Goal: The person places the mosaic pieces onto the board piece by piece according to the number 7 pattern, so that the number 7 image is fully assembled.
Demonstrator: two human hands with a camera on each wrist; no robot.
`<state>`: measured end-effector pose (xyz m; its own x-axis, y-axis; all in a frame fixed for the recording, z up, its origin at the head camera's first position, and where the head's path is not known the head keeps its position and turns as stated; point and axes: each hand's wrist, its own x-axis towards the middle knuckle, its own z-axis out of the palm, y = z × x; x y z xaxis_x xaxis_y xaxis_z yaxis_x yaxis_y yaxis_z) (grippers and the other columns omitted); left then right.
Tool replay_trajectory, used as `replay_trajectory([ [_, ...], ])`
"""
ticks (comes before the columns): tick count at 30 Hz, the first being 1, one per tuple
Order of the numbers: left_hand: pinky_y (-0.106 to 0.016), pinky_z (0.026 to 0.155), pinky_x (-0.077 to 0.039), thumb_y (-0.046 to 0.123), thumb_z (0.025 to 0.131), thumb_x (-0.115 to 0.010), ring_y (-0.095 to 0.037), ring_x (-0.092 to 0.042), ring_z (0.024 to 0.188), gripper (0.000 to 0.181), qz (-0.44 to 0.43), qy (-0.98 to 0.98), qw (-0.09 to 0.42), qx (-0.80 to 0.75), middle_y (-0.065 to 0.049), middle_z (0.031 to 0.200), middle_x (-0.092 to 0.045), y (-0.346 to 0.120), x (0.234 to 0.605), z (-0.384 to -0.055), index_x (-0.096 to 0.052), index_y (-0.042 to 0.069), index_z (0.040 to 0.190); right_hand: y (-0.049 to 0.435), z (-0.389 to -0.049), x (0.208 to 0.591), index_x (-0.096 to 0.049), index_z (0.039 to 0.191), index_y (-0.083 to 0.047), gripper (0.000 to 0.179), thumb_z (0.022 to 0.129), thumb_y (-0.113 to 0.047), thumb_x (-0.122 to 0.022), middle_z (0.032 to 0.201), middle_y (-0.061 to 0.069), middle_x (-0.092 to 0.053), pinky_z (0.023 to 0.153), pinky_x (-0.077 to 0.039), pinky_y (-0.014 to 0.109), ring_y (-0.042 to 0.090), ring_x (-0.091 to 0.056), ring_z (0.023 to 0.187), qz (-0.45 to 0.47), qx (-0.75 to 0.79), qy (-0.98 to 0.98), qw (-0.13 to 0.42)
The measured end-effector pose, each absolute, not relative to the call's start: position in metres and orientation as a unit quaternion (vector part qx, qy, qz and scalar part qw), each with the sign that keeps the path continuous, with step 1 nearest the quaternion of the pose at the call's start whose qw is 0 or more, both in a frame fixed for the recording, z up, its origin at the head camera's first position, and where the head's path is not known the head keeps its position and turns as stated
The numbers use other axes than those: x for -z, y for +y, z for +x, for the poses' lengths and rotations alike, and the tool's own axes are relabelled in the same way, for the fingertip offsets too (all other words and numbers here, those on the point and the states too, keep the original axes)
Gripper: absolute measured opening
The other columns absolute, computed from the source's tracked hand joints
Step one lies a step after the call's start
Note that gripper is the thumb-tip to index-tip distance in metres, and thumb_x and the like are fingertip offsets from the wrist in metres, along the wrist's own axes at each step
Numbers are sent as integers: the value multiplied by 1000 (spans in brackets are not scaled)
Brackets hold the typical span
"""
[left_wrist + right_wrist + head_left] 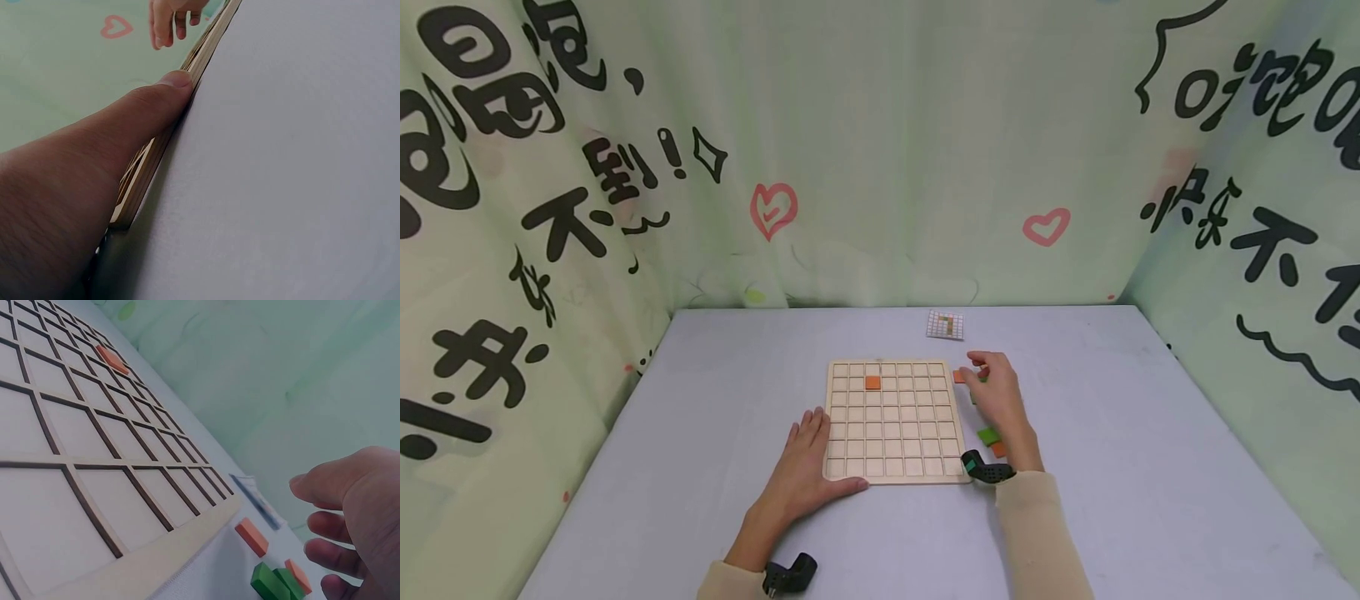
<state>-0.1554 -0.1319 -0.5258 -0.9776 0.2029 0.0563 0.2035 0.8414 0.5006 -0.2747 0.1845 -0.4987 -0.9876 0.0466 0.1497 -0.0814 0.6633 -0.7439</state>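
Observation:
A wooden grid board [917, 481] lies on the table with one orange tile [872, 382] in its far row. Along the board's left side my left hand [802, 468] rests with straight fingers, its thumb [153, 106] lying at the near edge. Past the board's far right corner, my right hand [997, 398] hovers over loose tiles with its fingers loosely bent. Nothing shows between its thumb and fingers in the right wrist view. Below it are an orange tile [252, 537] and a green tile [269, 582], with others overlapping, partly hidden by the hand in the head view.
A small card with a coloured grid pattern [945, 325] lies beyond the board. Nearer on the right, another green tile [988, 436] and orange tile [998, 450] sit beside my right wrist. A printed curtain [910, 167] encloses the table's back and sides.

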Motion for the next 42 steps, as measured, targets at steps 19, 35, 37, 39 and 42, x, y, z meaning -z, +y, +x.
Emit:
replay_trajectory([
  [19,-52,128,-17,73,72,-72,-37,-18,155,122,-101,-962,-4,254,-24,164,-25,-131,526,-157,-29,-6,155,195,-278,505,-58,134,1,43,98,-23,-61,126,20,-54,94,-51,47,34,-55,110,-43,-398,-914,59],
  [35,-52,128,-17,72,73,-73,-37,-18,155,121,-102,-961,-2,256,-24,164,-25,-130,524,-156,-29,-6,154,201,-278,507,-57,136,1,45,97,-23,-60,127,21,-53,89,-50,42,31,-53,106,-56,-385,-920,44],
  [37,-52,128,-17,72,73,-73,-37,-18,155,121,-102,-962,-1,254,-24,164,-25,-130,523,-155,-29,-6,154,201,-278,507,-57,136,1,45,97,-23,-59,126,21,-53,87,-49,40,31,-52,104,-58,-382,-921,43],
  [39,-52,128,-17,72,73,-73,-38,-19,155,121,-102,-962,0,255,-24,163,-25,-130,523,-155,-29,-6,154,201,-278,507,-58,135,1,45,97,-22,-59,124,21,-53,85,-49,39,30,-52,102,-59,-379,-923,42],
  [42,-53,128,-17,72,73,-73,-38,-19,155,121,-103,-961,0,255,-24,163,-25,-130,523,-155,-29,-6,154,203,-279,508,-57,135,3,46,96,-21,-59,122,22,-53,82,-47,38,30,-51,100,-60,-374,-925,38],
])
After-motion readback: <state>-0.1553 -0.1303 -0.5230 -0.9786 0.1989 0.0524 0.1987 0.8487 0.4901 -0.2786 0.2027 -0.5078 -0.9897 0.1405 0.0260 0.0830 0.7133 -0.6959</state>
